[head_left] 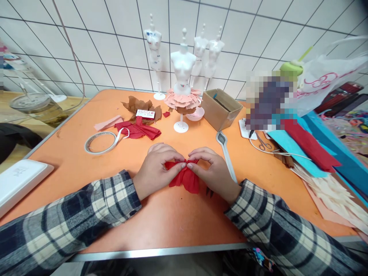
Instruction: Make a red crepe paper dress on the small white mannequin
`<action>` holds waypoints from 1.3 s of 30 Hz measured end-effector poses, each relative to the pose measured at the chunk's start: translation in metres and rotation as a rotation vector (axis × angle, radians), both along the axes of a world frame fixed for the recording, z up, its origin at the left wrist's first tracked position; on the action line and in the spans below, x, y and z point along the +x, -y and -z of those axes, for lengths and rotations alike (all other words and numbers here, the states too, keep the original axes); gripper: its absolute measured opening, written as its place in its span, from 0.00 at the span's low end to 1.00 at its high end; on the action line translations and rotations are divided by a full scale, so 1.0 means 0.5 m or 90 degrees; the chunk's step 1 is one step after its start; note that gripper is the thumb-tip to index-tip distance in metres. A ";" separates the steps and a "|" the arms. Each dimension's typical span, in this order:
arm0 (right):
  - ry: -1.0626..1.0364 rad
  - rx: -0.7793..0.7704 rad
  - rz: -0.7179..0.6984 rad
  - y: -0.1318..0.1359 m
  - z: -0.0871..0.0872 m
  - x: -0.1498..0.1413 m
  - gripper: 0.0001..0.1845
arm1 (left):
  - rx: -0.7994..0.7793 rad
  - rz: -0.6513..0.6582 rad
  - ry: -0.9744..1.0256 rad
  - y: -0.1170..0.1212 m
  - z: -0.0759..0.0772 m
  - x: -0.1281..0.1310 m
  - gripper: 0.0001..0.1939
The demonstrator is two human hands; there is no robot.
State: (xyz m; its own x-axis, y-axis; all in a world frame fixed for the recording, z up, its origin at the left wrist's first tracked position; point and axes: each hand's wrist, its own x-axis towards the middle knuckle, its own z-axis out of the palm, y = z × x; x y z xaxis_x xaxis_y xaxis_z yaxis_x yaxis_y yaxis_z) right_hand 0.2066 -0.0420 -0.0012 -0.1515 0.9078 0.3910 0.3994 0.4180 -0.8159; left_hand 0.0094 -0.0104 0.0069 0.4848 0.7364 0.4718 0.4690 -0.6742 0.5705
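A piece of red crepe paper is pinched along its top edge between both my hands, just above the orange table. My left hand grips it with thumb and fingertips from the left. From the right, my right hand pinches it close beside, the thumbs almost touching. The paper's lower part fans out in loose folds. Dark pointed tips, perhaps of a tool, show below my right hand; the rest is hidden. Farther off stands a small white mannequin wearing a ruffled pink paper skirt.
A tape roll lies left, near red paper scraps and brown paper. A cardboard box, a grey strap-like tool and scissors are right. Coloured paper sheets cover the right side; a white power bank sits left.
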 end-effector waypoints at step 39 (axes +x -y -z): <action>0.131 0.022 0.042 0.001 0.003 0.012 0.24 | -0.008 0.026 -0.005 -0.003 0.006 0.000 0.04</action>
